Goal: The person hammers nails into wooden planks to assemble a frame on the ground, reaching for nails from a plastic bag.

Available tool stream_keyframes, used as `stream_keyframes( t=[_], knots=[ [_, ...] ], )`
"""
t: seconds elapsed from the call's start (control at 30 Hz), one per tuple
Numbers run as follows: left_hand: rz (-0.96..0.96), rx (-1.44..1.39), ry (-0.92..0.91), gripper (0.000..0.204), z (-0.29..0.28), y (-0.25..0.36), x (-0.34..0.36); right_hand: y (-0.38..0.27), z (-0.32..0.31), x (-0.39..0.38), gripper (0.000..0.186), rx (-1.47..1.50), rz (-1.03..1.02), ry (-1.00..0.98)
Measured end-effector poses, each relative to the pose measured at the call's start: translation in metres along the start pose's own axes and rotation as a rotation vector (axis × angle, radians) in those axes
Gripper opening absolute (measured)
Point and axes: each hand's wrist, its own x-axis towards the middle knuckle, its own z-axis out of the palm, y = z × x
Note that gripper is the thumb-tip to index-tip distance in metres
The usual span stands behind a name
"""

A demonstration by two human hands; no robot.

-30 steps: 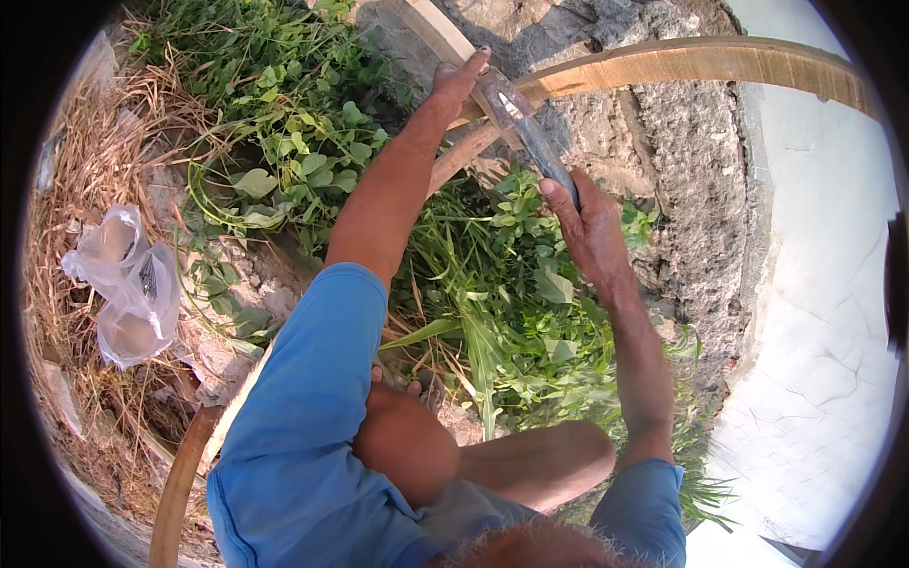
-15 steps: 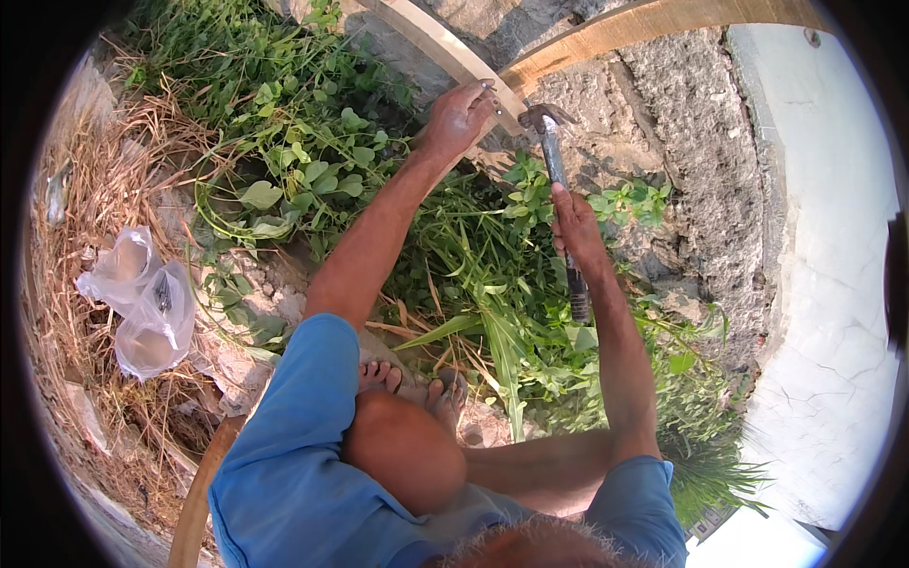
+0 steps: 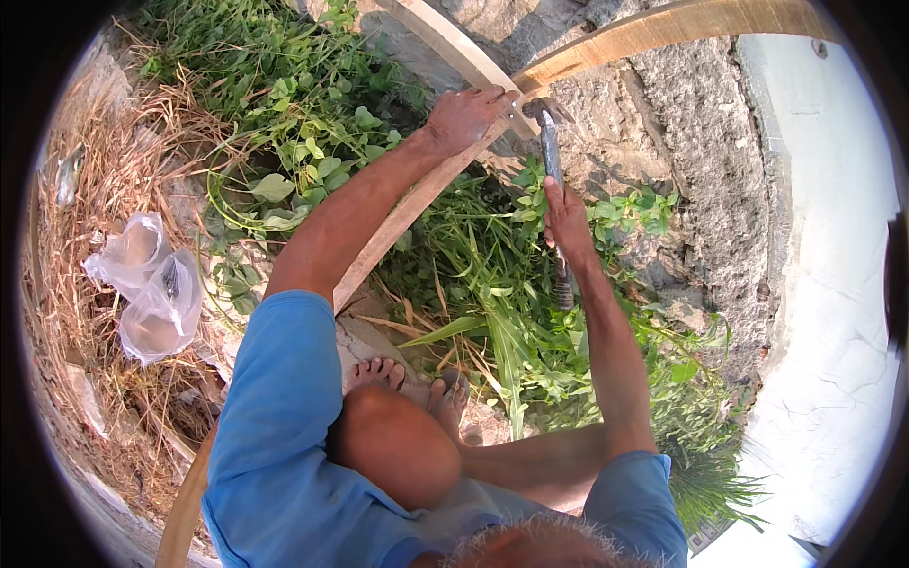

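"What's the right hand holding?"
"A hammer, grip closed around it, its head just beside wooden boards."
"And the left hand?"
"On the boards; how closed that grip is, I can't tell."

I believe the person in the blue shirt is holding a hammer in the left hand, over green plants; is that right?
Wrong side, though: the head view shows the person in the blue shirt holding a hammer in the right hand, over green plants.
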Motion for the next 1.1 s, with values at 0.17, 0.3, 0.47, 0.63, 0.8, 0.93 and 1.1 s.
stream_keyframes(
  t=[0.17,0.3,0.47,0.63,0.8,0.93,1.1],
  knots=[
    [-0.576,-0.525,0.174,0.058,0.026,-0.024,-0.042,0.016,0.019,-0.013,0.047,-0.067,-0.02,0.065],
    [-0.992,-1.01,0.316,0.071,0.063,-0.083,-0.041,0.003,0.032,-0.015,0.051,-0.239,-0.11,0.096],
    [-1.086,-1.129,0.182,0.077,0.037,-0.079,0.008,-0.006,0.04,-0.056,0.04,-0.192,-0.283,0.31],
    [-0.97,-1.022,0.234,0.089,0.084,-0.13,0.031,-0.012,0.043,-0.035,0.019,-0.001,-0.524,0.342],
    [-0.89,-1.111,-0.009,0.081,0.091,-0.122,0.044,-0.002,0.003,-0.014,0.025,-0.518,-0.278,0.355],
    [-0.942,-1.072,0.058,0.076,0.081,-0.13,0.036,0.001,-0.011,0.0,0.043,-0.587,-0.128,0.142],
    [-0.825,-0.721,-0.13,0.096,0.039,-0.095,-0.044,-0.004,-0.036,0.006,0.041,-0.697,-0.035,0.049]
  ],
)
